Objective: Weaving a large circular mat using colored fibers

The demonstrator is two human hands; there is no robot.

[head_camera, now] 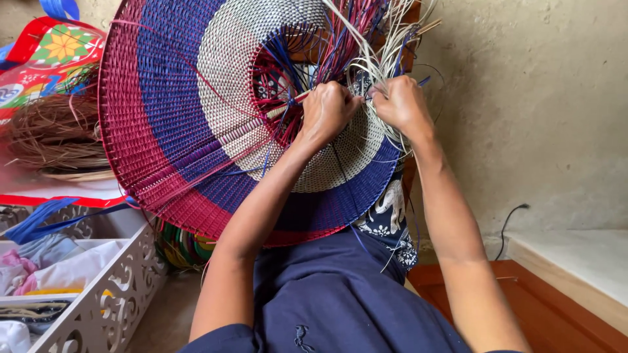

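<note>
Woven disc, both hands pinching strands

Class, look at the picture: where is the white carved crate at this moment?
In the head view, the white carved crate sits at the lower left, below the round woven piece and left of the person's left arm, with folded cloths inside it.

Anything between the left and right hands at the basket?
Head view: only a small gap, crossed by a few pale loose strands that both hands pinch. Left hand and right hand rest against the woven basket behind them.
</note>
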